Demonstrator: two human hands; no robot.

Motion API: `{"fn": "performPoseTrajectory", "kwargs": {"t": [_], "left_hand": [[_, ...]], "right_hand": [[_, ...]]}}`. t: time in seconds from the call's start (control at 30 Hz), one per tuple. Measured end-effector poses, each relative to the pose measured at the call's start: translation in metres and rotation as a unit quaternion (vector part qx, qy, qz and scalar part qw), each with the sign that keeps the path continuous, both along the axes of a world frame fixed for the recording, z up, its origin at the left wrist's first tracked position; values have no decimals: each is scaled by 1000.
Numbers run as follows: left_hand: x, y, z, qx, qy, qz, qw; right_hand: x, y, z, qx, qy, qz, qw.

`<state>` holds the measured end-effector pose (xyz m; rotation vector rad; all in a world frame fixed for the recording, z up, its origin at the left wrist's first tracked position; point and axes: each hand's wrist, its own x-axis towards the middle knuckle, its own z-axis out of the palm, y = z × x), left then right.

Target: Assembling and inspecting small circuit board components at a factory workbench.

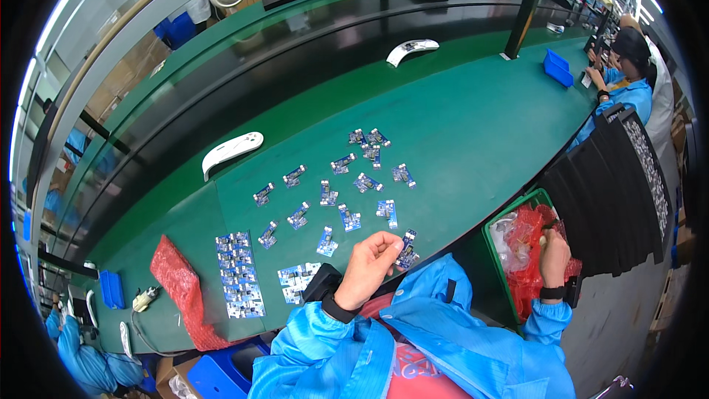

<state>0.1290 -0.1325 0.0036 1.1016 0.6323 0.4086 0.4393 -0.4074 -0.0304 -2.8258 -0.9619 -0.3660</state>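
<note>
the left hand (373, 260) pinches a small blue rectangular circuit board (407, 249) at the near edge of the green worktop (473, 125). about sixteen matching boards (347, 181) lie scattered beyond that hand, with two uncut blue panels of boards (238, 275) to its left beside a crumpled red plastic bag (181, 292). the right hand (554, 257), fingers closed on red wrapping (526, 240), reaches into a green plastic bin (496, 251) at the side. two white curved plastic housings (232, 150) rest farther off.
</note>
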Motion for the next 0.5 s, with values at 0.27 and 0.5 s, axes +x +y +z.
{"fn": "performPoseTrajectory", "kwargs": {"t": [0.27,0.5], "left_hand": [[-17,14,9,67,64,-14,996],[-54,35,7,61,85,-33,994]], "right_hand": [[-127,175,74,200,205,512,810],[-158,250,65,153,214,702,662]]}}
